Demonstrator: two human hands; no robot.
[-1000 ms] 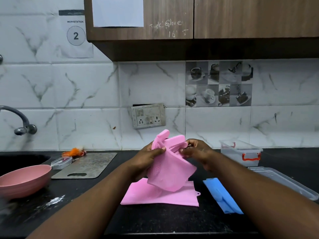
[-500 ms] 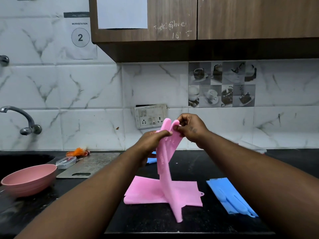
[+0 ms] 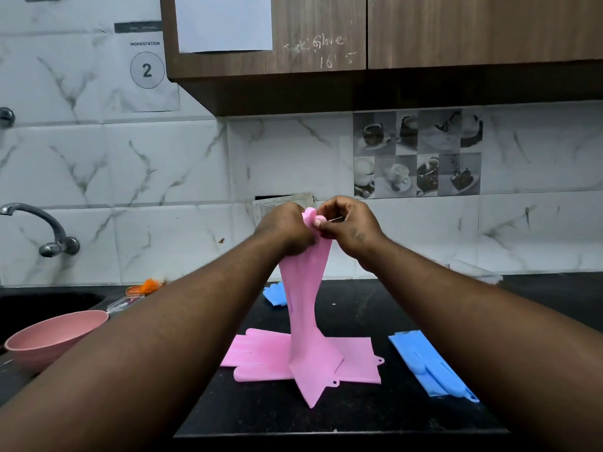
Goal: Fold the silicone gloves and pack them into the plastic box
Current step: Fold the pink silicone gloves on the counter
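Note:
A pink silicone glove (image 3: 305, 308) hangs full length in the air, cuff down, over the black counter. My left hand (image 3: 284, 230) and my right hand (image 3: 349, 226) both pinch its finger end at the top. A second pink glove (image 3: 257, 353) lies flat on the counter beneath it. One blue glove (image 3: 430, 367) lies to the right, and another blue glove (image 3: 273, 294) shows behind the hanging one. The clear plastic box (image 3: 479, 275) is mostly hidden behind my right forearm.
A pink bowl (image 3: 55, 334) stands at the left near the sink and tap (image 3: 39, 223). A small clear container (image 3: 125, 301) and something orange (image 3: 148, 286) lie behind it. Wall cabinets (image 3: 359, 44) hang overhead. The counter's front edge (image 3: 339, 433) is close below the gloves.
Both hands have lifted the pink glove higher and let it unfold from a bunched fold into a long hanging shape. The view has shifted, so the box is now hidden by my right arm.

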